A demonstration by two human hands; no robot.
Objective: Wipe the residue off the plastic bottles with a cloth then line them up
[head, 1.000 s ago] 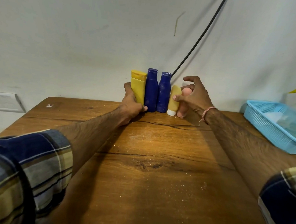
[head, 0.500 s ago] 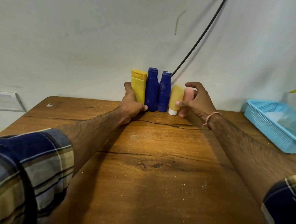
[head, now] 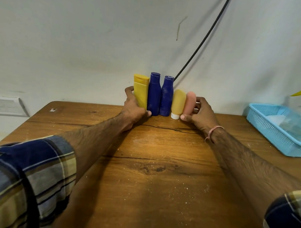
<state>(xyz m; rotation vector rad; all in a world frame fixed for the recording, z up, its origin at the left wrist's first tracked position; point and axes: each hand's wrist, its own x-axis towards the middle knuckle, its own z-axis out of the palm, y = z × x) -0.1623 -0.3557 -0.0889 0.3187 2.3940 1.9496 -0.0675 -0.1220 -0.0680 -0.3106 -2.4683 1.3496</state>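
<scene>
Several plastic bottles stand in a row against the wall at the table's far edge: a yellow bottle (head: 141,91), two dark blue bottles (head: 154,94) (head: 166,97), a short yellow tube (head: 178,103) on a white cap, and a pink tube (head: 190,103). My left hand (head: 133,107) wraps the yellow bottle at the row's left end, thumb at its base. Around the pink tube at the right end curls my right hand (head: 200,112), fingers behind it and thumb in front. No cloth lies on the table.
A blue plastic basket (head: 277,129) holding a clear object sits at the table's right edge. A black cable (head: 200,46) runs down the wall behind the bottles. White crumbs dot the wooden table (head: 151,167). A wall switch plate (head: 6,105) is at left.
My right hand brought the pink tube down from a tilt and stood it upright beside the short yellow tube. The left hand stayed on the yellow bottle.
</scene>
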